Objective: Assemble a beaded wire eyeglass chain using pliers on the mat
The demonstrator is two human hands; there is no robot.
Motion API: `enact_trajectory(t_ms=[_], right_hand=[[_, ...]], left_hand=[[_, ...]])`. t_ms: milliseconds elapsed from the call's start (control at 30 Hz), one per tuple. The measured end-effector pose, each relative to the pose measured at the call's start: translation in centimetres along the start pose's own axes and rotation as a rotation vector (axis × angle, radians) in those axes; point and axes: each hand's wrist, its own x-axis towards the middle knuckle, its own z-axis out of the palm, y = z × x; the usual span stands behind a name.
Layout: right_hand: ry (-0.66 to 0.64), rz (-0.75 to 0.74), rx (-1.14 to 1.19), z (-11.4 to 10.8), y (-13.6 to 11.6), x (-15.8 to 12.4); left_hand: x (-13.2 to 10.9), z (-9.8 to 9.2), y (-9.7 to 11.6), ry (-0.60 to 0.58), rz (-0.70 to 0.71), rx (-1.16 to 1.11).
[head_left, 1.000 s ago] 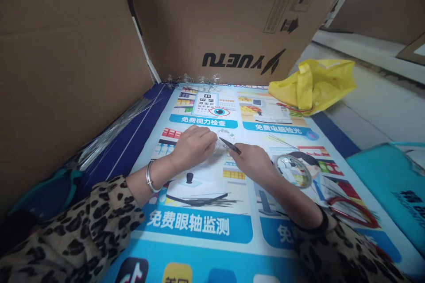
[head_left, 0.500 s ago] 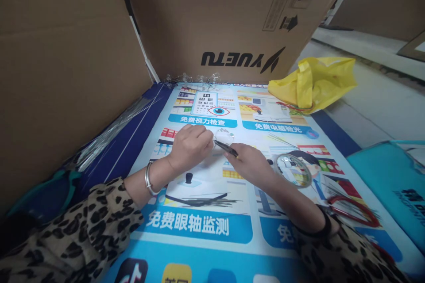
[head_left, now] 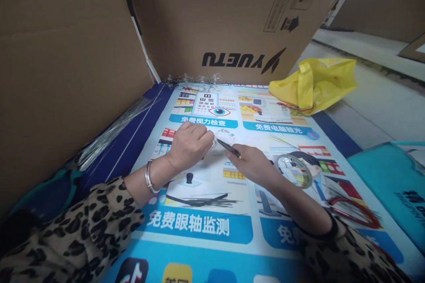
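My left hand (head_left: 192,145), with a silver bangle at the wrist, is closed in a fist-like pinch on a thin wire (head_left: 215,142), most of which the fingers hide. My right hand (head_left: 254,163) is wrapped round slim dark pliers (head_left: 229,147). Their tip points left and meets the wire beside my left fingers. Just behind the pliers lies a small clear round dish (head_left: 226,131) with tiny clear beads at its rim. A larger clear round dish (head_left: 310,181) stands by my right forearm.
Cut dark wires (head_left: 206,200) lie in front of my hands. Silvery wire strands (head_left: 113,130) lie along the left box wall, and beaded wire pieces (head_left: 199,80) sit at the back. A yellow bag (head_left: 312,84), red-handled tool (head_left: 357,212), teal pouch (head_left: 392,181) and cardboard box (head_left: 232,17) surround the printed mat.
The pliers have turned slightly in my right hand, their tip still at the wire by my left fingers. My left hand is nearly unmoved.
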Motion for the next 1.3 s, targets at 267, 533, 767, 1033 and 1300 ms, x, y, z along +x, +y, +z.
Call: enact_trajectory(t_ms=[267,533,767,1033,1300], right_hand=[[-0.001,0.021,-0.086,0.4,-0.4,0.0],[-0.005,0.080,-0.190,0.3,0.1,0.2],[0.157,0.151,-0.204,1.2,0.7,0.7],[0.210,0.127,-0.232,1.9,0.8,0.8],[0.223,0.152,-0.137,1.7,1.3,1.1]], left_hand=[[-0.2,0.4,0.2,-0.030,0.035,-0.054],[-0.2,0.0,-0.9,-0.141,-0.026,-0.529],[-0.6,1.7,-3.0,-0.010,-0.603,-0.613],[-2.0,3.9,-5.7,-0.279,-0.859,-0.519],[-2.3,4.5,-5.5,-0.404,-0.759,-0.532]])
